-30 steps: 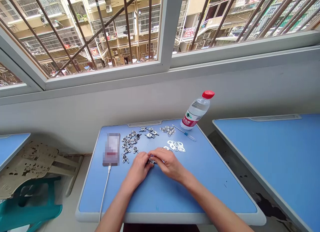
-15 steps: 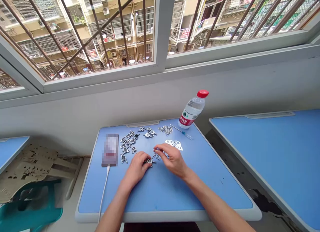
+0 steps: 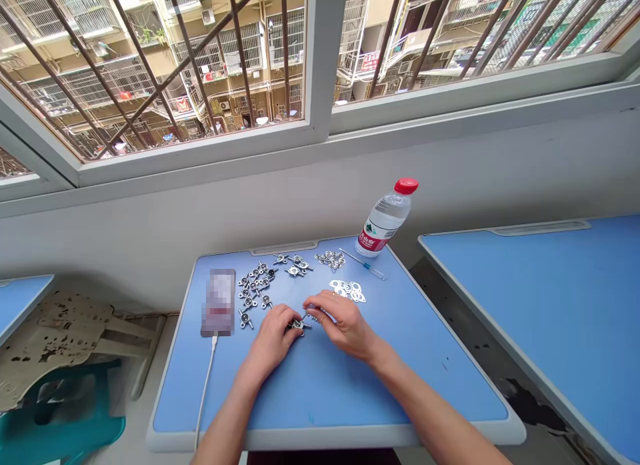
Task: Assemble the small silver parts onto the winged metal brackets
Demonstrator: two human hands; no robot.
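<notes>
The person's left hand lies low on the table, back upward, its forearm coming in from the bottom edge; its grip is closed, thumb and fingers around one metal fitting, which sits near the middle of the table and is partly hidden by the fingers. The right hand arches in from the other side, wrist bent and knuckles raised, its grip pinched, thumb against forefinger, on one thin piece too small to name, just at the fitting. A few small screws lie beside the right fingertips, partly covered and so not countable. Left of the hands spreads a cluster of fittings, about ten, with roughly four more in a second group farther back. Behind the right hand lie several overlapping flat plates and, beyond them, a heap of small looped parts, too tangled to count. One blue-and-clear pen-like tool and one red-capped bottle stand off toward the far right corner, the tool lying flat; at the left are one phone, its screen blurred, and one white cable.
</notes>
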